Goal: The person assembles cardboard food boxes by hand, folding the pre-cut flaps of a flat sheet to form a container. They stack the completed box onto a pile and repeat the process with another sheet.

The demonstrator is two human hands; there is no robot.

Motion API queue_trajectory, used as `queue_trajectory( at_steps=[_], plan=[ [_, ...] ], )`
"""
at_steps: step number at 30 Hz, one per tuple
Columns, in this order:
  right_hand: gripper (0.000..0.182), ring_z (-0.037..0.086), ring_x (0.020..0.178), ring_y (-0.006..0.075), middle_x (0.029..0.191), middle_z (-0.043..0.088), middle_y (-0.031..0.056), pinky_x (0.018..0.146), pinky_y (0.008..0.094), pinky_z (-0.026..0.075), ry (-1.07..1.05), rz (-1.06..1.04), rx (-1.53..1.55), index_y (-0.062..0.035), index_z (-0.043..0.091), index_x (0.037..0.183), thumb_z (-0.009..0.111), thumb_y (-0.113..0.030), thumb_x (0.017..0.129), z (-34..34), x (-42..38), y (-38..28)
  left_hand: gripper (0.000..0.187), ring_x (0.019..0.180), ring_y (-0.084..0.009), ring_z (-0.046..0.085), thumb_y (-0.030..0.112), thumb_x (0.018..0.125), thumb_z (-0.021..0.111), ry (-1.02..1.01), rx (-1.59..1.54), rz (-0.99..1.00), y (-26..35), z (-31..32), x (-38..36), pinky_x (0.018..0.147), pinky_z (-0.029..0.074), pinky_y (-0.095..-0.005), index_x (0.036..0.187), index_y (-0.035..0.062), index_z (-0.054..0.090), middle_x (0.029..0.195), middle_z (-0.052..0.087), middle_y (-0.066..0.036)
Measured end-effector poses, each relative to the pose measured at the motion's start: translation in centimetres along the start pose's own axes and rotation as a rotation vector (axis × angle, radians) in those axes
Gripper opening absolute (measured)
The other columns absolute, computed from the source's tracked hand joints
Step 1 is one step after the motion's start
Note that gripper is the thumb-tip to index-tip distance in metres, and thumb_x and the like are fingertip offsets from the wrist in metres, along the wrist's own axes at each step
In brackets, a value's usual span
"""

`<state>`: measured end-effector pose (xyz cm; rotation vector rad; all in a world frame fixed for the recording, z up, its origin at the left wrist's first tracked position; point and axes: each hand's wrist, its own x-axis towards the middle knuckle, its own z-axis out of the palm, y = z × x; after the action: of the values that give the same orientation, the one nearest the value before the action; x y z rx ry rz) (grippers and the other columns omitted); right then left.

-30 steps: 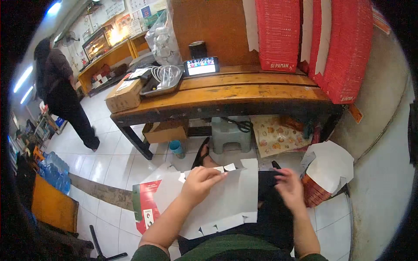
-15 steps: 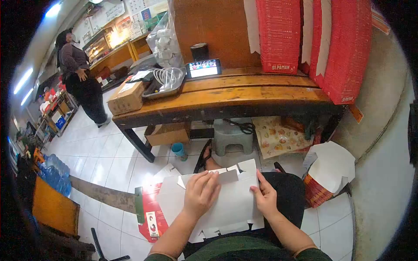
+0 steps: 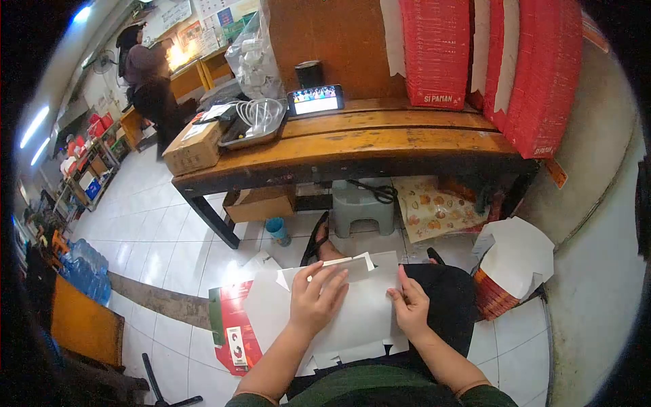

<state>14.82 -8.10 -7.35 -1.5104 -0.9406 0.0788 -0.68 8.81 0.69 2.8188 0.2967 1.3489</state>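
Observation:
A flat white cardboard box blank (image 3: 359, 308) with slotted edges lies across my lap, its plain side up. My left hand (image 3: 316, 298) rests on its far part, fingers stretched out over a narrow folded flap (image 3: 352, 266) along the far edge. At the blank's right edge, my right hand (image 3: 411, 306) grips the board, thumb on top. To the left, a red and green printed panel (image 3: 234, 332) sticks out from beneath the white board.
A wooden bench (image 3: 380, 146) ahead carries a phone (image 3: 316, 100), a metal tray (image 3: 254, 125), a small carton (image 3: 193, 148) and tall red box stacks (image 3: 437, 54). Nested printed cartons (image 3: 498, 295) stand at right. Scissors (image 3: 380, 192) lie on a grey stool (image 3: 363, 214). A person (image 3: 149, 81) stands at back left.
The flap under my left hand lies flatter along the far edge, and that hand has shifted slightly right. My right hand stays at the edge. The person behind has turned and moved farther back.

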Motion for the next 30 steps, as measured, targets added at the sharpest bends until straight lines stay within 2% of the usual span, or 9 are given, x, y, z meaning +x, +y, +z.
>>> queue_trajectory(
  at_steps=[9, 14, 16, 19, 22, 23, 26, 27, 30],
  plan=[
    [0.023, 0.064, 0.09, 0.0224, 0.116, 0.064, 0.017, 0.079, 0.0313, 0.052, 0.111, 0.19, 0.11, 0.0018, 0.065, 0.109, 0.072, -0.002, 0.087, 1.3, -0.6, 3.0, 0.042, 0.097, -0.0305, 0.062, -0.004, 0.072, 0.068, -0.071, -0.224, -0.09, -0.9, 2.7, -2.7, 0.085, 0.053, -0.0466, 0.112, 0.009, 0.071, 0.099, 0.061, -0.009],
    [0.011, 0.065, 0.094, 0.0224, 0.121, 0.064, 0.0159, 0.084, 0.0334, 0.053, 0.122, -0.361, -0.637, 0.002, 0.068, 0.098, 0.07, -0.001, 0.087, -1.5, 2.3, -4.1, 0.04, 0.089, -0.0299, 0.061, -0.005, 0.074, 0.067, -0.106, -0.26, -0.05, -0.6, 0.9, -1.2, 0.079, 0.052, -0.0457, 0.112, 0.0077, 0.07, 0.093, 0.059, -0.011],
    [0.009, 0.066, 0.099, 0.0225, 0.12, 0.066, 0.0157, 0.088, 0.0336, 0.053, 0.094, -0.249, -0.439, 0.0017, 0.069, 0.099, 0.067, 0.001, 0.089, -1.6, 2.3, -4.6, 0.035, 0.089, -0.0298, 0.061, -0.002, 0.075, 0.071, 0.029, -0.216, 0.072, -0.2, 0.3, 0.1, 0.078, 0.051, -0.0443, 0.109, 0.0075, 0.071, 0.091, 0.059, -0.011],
    [0.019, 0.067, 0.106, 0.0224, 0.114, 0.071, 0.0163, 0.094, 0.0332, 0.053, 0.111, 0.165, 0.264, -0.0013, 0.07, 0.108, 0.058, 0.006, 0.095, -1.3, 1.6, -3.5, 0.024, 0.09, -0.0299, 0.061, 0.016, 0.081, 0.076, 0.231, -0.134, -0.058, 2.1, -1.9, 0.5, 0.081, 0.05, -0.0431, 0.103, 0.0069, 0.072, 0.092, 0.06, -0.011],
    [0.025, 0.07, 0.103, 0.024, 0.113, 0.072, 0.0159, 0.091, 0.0331, 0.055, 0.219, -0.197, 0.38, -0.0033, 0.069, 0.113, 0.059, 0.006, 0.093, -3.0, 3.2, -6.0, 0.039, 0.093, -0.029, 0.061, 0.045, 0.088, 0.07, 0.005, -0.631, -0.324, 1.9, -3.5, 0.0, 0.087, 0.048, -0.0423, 0.099, 0.0082, 0.072, 0.101, 0.062, -0.012],
    [0.022, 0.071, 0.103, 0.0292, 0.117, 0.071, 0.0149, 0.088, 0.0361, 0.057, 0.135, -0.437, 0.111, -0.0051, 0.071, 0.108, 0.064, 0.003, 0.089, -4.6, 3.8, -7.0, 0.059, 0.105, -0.0305, 0.062, 0.061, 0.095, 0.053, -0.137, -0.879, -0.413, 1.3, -3.4, -0.4, 0.095, 0.047, -0.0432, 0.117, 0.0079, 0.066, 0.118, 0.063, -0.013],
    [0.015, 0.071, 0.104, 0.0341, 0.118, 0.071, 0.0173, 0.083, 0.0403, 0.06, -0.202, -0.861, -0.155, -0.0072, 0.073, 0.1, 0.067, -0.003, 0.086, -6.5, 5.1, -10.7, 0.068, 0.12, -0.032, 0.06, 0.063, 0.1, 0.041, -0.009, -1.825, -1.129, 4.4, -5.1, 0.9, 0.101, 0.047, -0.0453, 0.135, 0.0062, 0.053, 0.129, 0.062, -0.014],
    [0.011, 0.071, 0.104, 0.0368, 0.117, 0.071, 0.0172, 0.08, 0.0424, 0.062, -0.286, -0.868, -0.186, -0.0094, 0.074, 0.096, 0.067, -0.008, 0.087, -6.9, 5.1, -12.0, 0.055, 0.126, -0.0305, 0.058, 0.043, 0.104, 0.048, -0.019, -1.994, -1.239, 3.7, -5.2, 0.7, 0.102, 0.049, -0.0463, 0.143, 0.0046, 0.043, 0.133, 0.061, -0.014],
    [0.012, 0.071, 0.105, 0.0394, 0.121, 0.069, 0.0213, 0.084, 0.0432, 0.061, -0.184, -0.64, 0.083, -0.0075, 0.074, 0.1, 0.065, -0.009, 0.092, -5.6, 3.6, -9.5, 0.042, 0.122, -0.0274, 0.061, 0.018, 0.103, 0.057, -0.167, -1.752, -1.154, 4.0, -4.9, 1.6, 0.102, 0.051, -0.0441, 0.141, 0.0039, 0.046, 0.131, 0.062, -0.015]
  ],
)
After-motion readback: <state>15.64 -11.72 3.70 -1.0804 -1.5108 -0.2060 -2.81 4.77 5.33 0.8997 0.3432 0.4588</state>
